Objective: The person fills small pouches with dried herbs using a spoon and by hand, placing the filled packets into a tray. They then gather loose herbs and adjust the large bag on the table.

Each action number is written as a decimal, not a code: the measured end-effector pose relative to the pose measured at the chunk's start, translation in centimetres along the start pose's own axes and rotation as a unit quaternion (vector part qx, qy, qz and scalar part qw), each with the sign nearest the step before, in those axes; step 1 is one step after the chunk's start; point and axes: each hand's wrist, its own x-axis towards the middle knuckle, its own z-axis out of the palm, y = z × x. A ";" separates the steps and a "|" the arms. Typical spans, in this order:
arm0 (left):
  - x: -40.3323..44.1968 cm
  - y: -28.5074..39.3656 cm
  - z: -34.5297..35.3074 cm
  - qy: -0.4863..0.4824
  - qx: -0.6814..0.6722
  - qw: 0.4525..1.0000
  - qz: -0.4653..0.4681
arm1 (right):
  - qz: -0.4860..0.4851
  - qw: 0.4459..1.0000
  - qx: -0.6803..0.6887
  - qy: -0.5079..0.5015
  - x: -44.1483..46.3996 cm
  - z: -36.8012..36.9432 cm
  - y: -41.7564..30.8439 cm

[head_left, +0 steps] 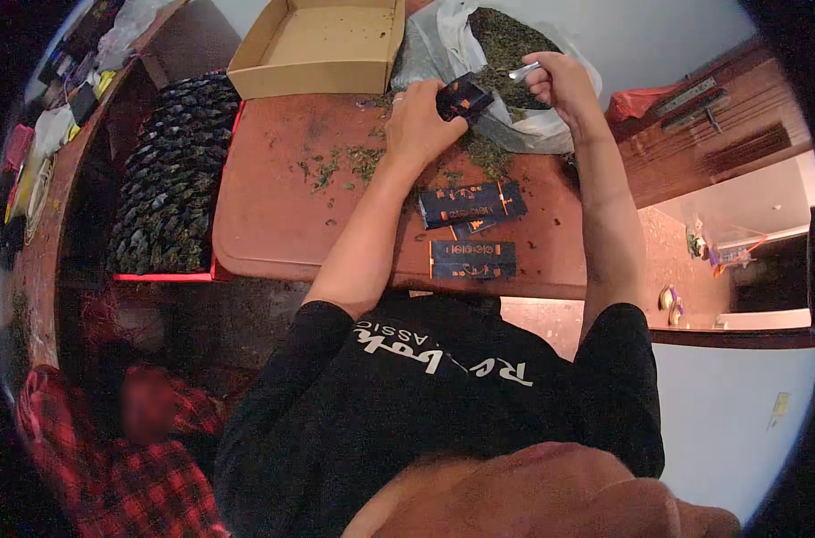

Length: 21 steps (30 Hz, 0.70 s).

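My left hand (423, 125) is closed on a small black packet (461, 97) with orange print, held over the near-left edge of a clear plastic bag (544, 134). Dark green dried leaves (506, 40) fill much of the bag. In my right hand (564, 87) is a shiny metal spoon (524, 70), its tip over the leaves and pointing toward the packet. Flat black packets with orange print (473, 204) lie overlapping on the brown table below my hands, and another packet (472, 259) lies nearer the front edge.
A cardboard box (318, 70) stands at the table's back left. Left of the table, a red-edged container (170, 277) holds rows of dark packets (170, 170). Loose leaves (364, 161) are scattered on the table (282, 206). A person in a red checked shirt (121, 475) is at lower left.
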 end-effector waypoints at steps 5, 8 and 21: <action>0.0 -0.1 0.2 0.009 -0.004 1.000 0.004 | -0.128 0.973 -0.193 0.012 -2.9 3.5 -1.9; 0.1 -0.1 0.2 -0.003 -0.010 1.000 -0.001 | -0.277 0.907 -0.318 0.005 -4.1 5.1 -1.2; -0.1 0.4 -0.2 -0.016 -0.016 1.000 -0.012 | -0.390 0.687 -0.589 0.171 -0.4 -2.8 1.4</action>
